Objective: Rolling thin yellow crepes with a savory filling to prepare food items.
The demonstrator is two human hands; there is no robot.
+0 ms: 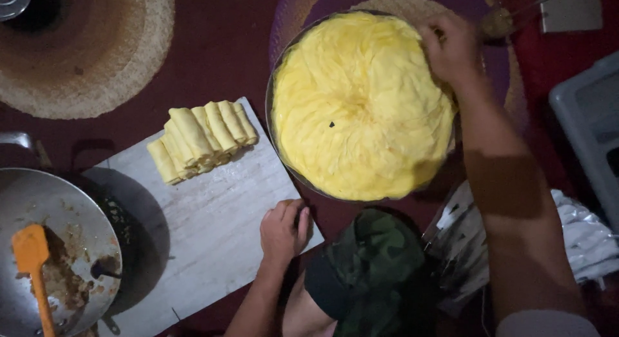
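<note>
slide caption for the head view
Right hand picks at yellow wrappers; left hand rests on board with rolls.

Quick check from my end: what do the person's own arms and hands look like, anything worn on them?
Both are bare: no gloves, rings, watch or bands show. The left hand and its forearm are uncovered down to the frame's edge. The right hand leads to a long bare forearm; a pale, light-coloured sleeve edge shows only at the bottom of the picture. Dim light hides finer detail.

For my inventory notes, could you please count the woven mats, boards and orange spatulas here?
Woven mats: 2
Boards: 1
Orange spatulas: 1
Total: 4
</note>
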